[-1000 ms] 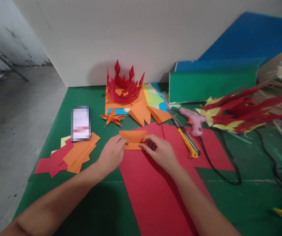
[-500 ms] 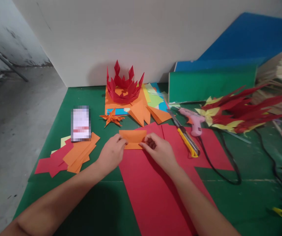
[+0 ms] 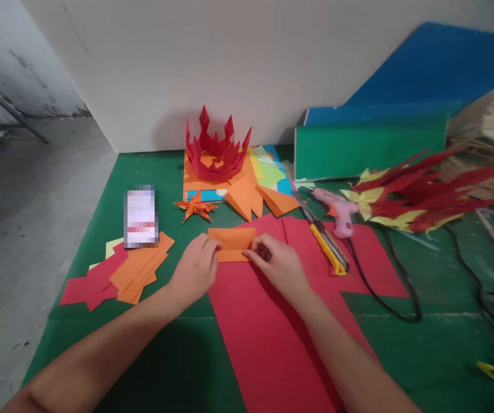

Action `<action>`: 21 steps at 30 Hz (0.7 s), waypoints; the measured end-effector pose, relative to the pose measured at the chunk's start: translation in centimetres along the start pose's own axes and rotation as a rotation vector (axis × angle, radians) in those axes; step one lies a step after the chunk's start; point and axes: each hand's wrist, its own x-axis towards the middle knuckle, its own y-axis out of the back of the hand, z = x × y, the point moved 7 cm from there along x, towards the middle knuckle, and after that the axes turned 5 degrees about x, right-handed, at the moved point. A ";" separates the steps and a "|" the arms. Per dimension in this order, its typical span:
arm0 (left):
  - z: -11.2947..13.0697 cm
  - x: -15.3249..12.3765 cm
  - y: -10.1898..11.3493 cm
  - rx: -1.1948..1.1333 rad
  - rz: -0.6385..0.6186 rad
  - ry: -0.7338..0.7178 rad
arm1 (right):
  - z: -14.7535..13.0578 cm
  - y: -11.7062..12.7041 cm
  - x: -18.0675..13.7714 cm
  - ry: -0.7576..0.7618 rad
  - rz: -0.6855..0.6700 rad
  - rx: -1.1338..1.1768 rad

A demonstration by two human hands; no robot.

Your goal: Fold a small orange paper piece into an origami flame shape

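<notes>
A small orange sheet of paper (image 3: 233,240) with a crease along its length is held just over the red paper (image 3: 264,327). My left hand (image 3: 195,261) pinches its left end, and my right hand (image 3: 277,261) grips the right end between thumb and fingers. Behind the sheet lie folded orange paper pieces (image 3: 243,199) and an orange paper star flower (image 3: 195,206). To the left, loose orange strips (image 3: 141,272) overlap red strips (image 3: 96,281), with a phone (image 3: 140,218), its screen blurred, touching the pile's top.
A red paper crown (image 3: 216,158) stands on coloured sheets at the back. Right of my hands lie a yellow utility knife (image 3: 328,249) with its blade out and a pink glue gun (image 3: 337,212) with a black cord. Red and yellow paper leaves (image 3: 414,195) spread beyond them.
Almost nothing differs. Both hands keep hold of the orange paper in the same place, and the left fingers shift very slightly.
</notes>
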 end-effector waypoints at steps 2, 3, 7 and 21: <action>-0.1 0.0 0.1 -0.021 0.009 0.018 | 0.0 0.0 0.0 0.008 -0.001 -0.012; -0.1 0.0 0.2 -0.035 0.011 0.024 | 0.0 0.0 0.0 0.012 0.000 -0.016; -0.2 0.1 0.4 -0.073 0.018 0.039 | 0.0 -0.1 0.0 0.013 -0.009 -0.025; 2.1 -0.4 -0.9 0.122 -0.131 -0.223 | 0.0 -0.2 0.0 0.002 -0.011 -0.018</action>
